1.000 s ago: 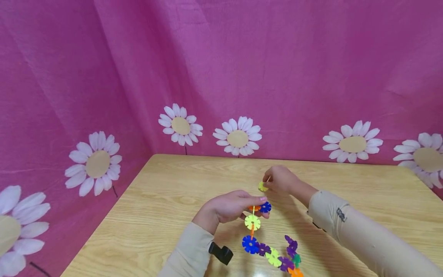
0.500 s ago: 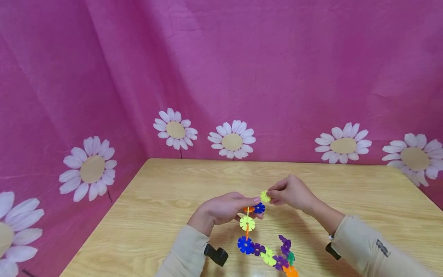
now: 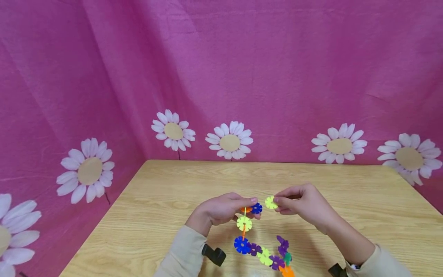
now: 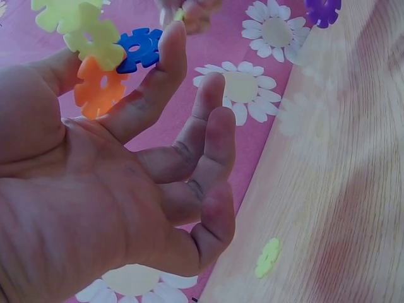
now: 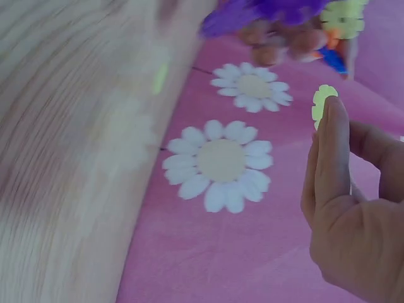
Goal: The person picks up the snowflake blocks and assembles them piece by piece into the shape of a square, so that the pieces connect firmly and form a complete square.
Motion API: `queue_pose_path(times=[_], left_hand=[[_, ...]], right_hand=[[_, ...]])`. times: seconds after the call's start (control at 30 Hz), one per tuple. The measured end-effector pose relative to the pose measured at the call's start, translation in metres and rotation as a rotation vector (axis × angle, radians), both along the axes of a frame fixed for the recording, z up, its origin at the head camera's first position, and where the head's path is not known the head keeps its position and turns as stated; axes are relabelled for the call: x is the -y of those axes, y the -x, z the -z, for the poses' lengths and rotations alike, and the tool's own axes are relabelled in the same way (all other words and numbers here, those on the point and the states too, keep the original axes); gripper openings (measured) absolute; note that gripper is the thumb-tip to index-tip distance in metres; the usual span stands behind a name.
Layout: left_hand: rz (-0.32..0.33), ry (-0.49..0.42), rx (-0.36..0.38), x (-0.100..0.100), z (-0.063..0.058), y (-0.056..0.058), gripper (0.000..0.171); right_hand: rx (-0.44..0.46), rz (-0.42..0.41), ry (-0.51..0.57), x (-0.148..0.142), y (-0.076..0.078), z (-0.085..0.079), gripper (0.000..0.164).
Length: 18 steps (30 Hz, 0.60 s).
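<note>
My left hand pinches one end of a chain of slotted flower-shaped plastic discs between thumb and forefinger, at an orange disc. A blue disc sticks out past the fingertips. In the left wrist view the other fingers are loosely bent. The chain hangs down through a yellow disc and a lower blue disc, then runs right through purple, yellow, green and orange pieces. My right hand pinches a single yellow disc by its edge, a little right of the blue one and apart from it.
Both hands are over a light wooden table. A loose yellow disc shows against the tabletop in the left wrist view. Pink cloth printed with white flowers hangs behind and to the left. Black wrist mounts sit at the sleeves.
The right hand has drawn nearer, down and to the right, with the yellow disc turned face-on to view. The left hand and chain stay nearly still while the head view shifts slightly.
</note>
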<state>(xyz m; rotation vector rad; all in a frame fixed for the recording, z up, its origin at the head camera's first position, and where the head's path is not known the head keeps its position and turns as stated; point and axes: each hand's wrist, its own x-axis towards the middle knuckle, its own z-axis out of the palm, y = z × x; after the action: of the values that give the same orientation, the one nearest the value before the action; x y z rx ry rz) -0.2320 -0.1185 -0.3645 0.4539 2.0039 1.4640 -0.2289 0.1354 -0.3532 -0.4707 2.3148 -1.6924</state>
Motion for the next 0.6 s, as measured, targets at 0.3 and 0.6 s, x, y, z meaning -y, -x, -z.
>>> queue_pose_path(times=[0.3,0.6], left_hand=[[0.028,-0.007,0.011,-0.003,0.003,-0.001,0.053],[0.041,-0.019,-0.005,-0.004,0.001,-0.001,0.052]], right_hand=[[0.054,-0.011,0.051,-0.001,-0.018,-0.002,0.035],[0.053,-0.002,0.034,0.0,-0.02,-0.005,0.035]])
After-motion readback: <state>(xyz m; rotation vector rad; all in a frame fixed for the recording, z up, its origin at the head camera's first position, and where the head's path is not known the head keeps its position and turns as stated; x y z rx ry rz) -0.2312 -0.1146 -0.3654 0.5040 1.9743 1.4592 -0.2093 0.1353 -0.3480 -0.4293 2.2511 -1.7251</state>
